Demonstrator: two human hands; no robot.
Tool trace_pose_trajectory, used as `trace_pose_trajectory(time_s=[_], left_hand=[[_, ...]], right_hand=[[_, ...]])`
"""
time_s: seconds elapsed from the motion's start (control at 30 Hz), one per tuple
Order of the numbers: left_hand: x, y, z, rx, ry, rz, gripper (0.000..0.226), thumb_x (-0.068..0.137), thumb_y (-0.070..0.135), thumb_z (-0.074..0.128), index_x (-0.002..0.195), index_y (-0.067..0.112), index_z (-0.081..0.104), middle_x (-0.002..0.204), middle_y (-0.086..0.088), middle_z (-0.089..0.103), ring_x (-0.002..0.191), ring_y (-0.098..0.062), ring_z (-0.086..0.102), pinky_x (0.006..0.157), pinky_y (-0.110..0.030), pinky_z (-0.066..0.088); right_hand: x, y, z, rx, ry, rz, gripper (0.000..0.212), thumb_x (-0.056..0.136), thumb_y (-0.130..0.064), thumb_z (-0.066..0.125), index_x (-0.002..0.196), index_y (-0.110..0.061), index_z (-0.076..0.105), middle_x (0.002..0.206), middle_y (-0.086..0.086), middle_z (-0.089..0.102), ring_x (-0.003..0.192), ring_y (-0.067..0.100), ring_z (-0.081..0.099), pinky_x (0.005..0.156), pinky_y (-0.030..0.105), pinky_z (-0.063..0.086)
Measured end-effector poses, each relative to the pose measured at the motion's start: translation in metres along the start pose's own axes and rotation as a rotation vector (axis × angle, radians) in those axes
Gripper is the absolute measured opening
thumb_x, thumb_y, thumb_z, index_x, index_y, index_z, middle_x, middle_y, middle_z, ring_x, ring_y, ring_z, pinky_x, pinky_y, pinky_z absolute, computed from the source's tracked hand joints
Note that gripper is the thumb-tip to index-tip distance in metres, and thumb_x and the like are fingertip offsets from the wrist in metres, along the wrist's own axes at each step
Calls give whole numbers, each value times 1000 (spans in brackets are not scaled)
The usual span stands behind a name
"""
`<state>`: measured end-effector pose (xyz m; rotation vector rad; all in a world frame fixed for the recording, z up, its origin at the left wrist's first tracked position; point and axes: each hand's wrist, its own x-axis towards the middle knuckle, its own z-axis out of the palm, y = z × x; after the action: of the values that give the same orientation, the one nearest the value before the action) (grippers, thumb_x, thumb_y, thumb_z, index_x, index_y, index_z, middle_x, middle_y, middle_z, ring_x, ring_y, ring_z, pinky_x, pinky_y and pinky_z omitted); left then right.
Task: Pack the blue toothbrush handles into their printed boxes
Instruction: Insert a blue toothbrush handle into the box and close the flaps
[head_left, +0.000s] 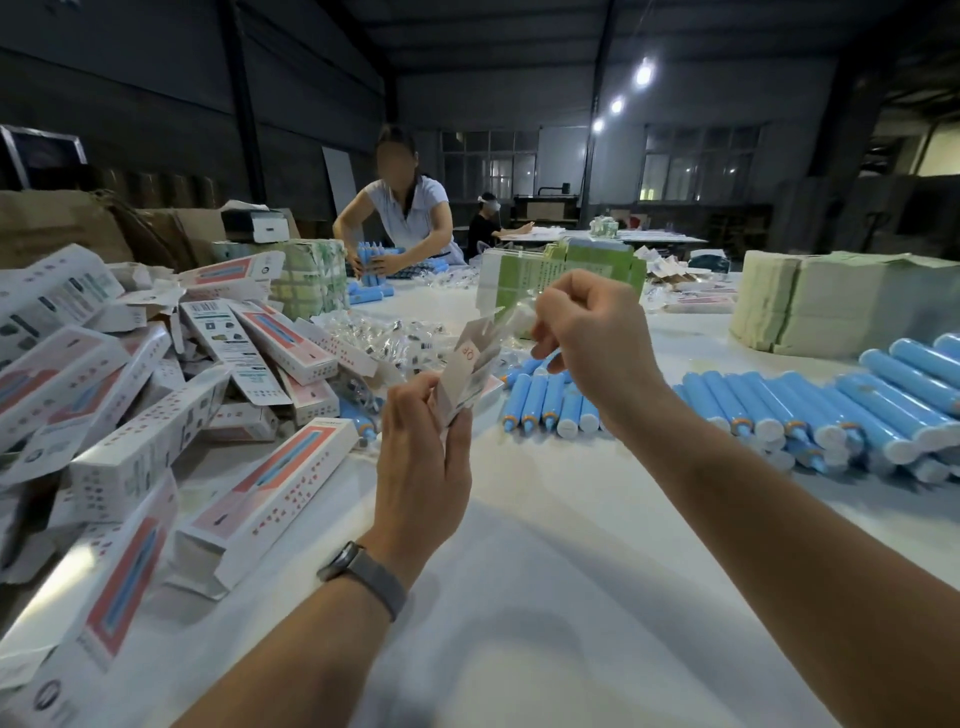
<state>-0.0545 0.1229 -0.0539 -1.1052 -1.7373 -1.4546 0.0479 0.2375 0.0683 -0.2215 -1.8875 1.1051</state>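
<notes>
Holding a printed box (465, 371) above the white table (545, 597), our left hand (423, 452) gripped its lower end with curled fingers, a grey watch band (363, 577) on the wrist. Our right hand (592, 332), at about one o'clock from the left, pinched a small clear plastic packet (511, 317) at the box's open upper end; we could not tell what the packet held. At three o'clock lay a row of blue toothbrush handles (753, 400), side by side, white caps toward us, with a few more just beyond the right wrist. At nine o'clock sat a loose heap of printed boxes (156, 395), several with open flaps. At twelve o'clock, across the table, another person (405, 218) gathered blue handles with both hands, beside stacks of flat green cartons (311, 275)
</notes>
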Motion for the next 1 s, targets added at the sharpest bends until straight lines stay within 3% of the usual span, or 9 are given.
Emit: trace_pose_trajectory(time_s=[0.13, 0.23, 0.37, 0.47, 0.6, 0.67, 0.77, 0.87, 1.0], left_hand=[[-1, 2, 2, 3, -15, 52, 26, 97, 32, 45, 119, 23, 36, 111, 6, 40, 98, -24, 49, 84, -34, 42], [-1, 2, 3, -7, -28, 34, 26, 97, 33, 45, 119, 23, 37, 112, 1, 44, 99, -26, 51, 84, -38, 45], [-1, 5, 1, -27, -19, 9, 27, 97, 25, 50, 121, 15, 41, 112, -6, 50, 100, -27, 53, 84, -45, 48], [-2, 11, -1, -91, -47, 14, 26, 96, 30, 48, 120, 25, 38, 110, -8, 54, 95, -28, 56, 81, -33, 44], [-2, 15, -2, -133, -78, 20, 33, 97, 27, 52, 124, 13, 40, 110, -8, 57, 95, -27, 60, 76, -29, 45], [-2, 17, -3, -153, -66, 11, 37, 96, 23, 53, 128, 20, 35, 111, -3, 58, 96, -20, 60, 77, -32, 50], [-1, 19, -5, -193, -91, 5, 42, 99, 33, 48, 136, 33, 28, 113, 19, 56, 98, -17, 63, 79, -43, 56], [-1, 21, -8, -207, -124, 24, 49, 100, 36, 43, 144, 41, 24, 122, 35, 51, 108, -4, 61, 89, -37, 54], [0, 24, -10, -195, -114, 22, 57, 101, 25, 45, 145, 54, 21, 134, 13, 52, 120, -6, 57, 98, -43, 52]], right_hand=[[-7, 5, 9, -371, 29, -144, 16, 74, -33, 61, 66, -19, 59, 59, -6, 61, 65, 21, 62, 63, 37, 53], [-4, 10, 8, -512, 26, -157, 14, 76, -31, 67, 73, -21, 57, 64, -9, 60, 68, 18, 60, 67, 38, 53], [-3, 7, 8, -171, -75, -178, 24, 75, -31, 65, 94, -34, 49, 86, -7, 59, 72, 8, 60, 67, 29, 53], [-4, 9, 14, -111, -173, -97, 33, 84, -38, 70, 108, -33, 48, 100, -7, 57, 86, 12, 61, 72, 27, 53], [-1, 12, 11, -32, -267, 173, 26, 86, -26, 72, 108, -25, 56, 98, 0, 63, 83, 14, 62, 65, 25, 49], [-1, 10, 10, 98, -350, 262, 27, 84, -21, 72, 108, -21, 59, 98, 5, 67, 80, 13, 64, 68, 29, 52], [-2, 11, 12, 198, -401, 287, 21, 91, -20, 60, 110, -11, 62, 89, 3, 71, 82, 17, 66, 86, 45, 54], [-4, 14, 16, 189, -363, 283, 10, 93, -18, 57, 99, -22, 64, 84, -1, 72, 84, 18, 65, 86, 43, 53], [-4, 15, 16, 224, -376, 257, 19, 88, -21, 65, 107, -22, 63, 92, 3, 74, 89, 21, 66, 83, 39, 51]])
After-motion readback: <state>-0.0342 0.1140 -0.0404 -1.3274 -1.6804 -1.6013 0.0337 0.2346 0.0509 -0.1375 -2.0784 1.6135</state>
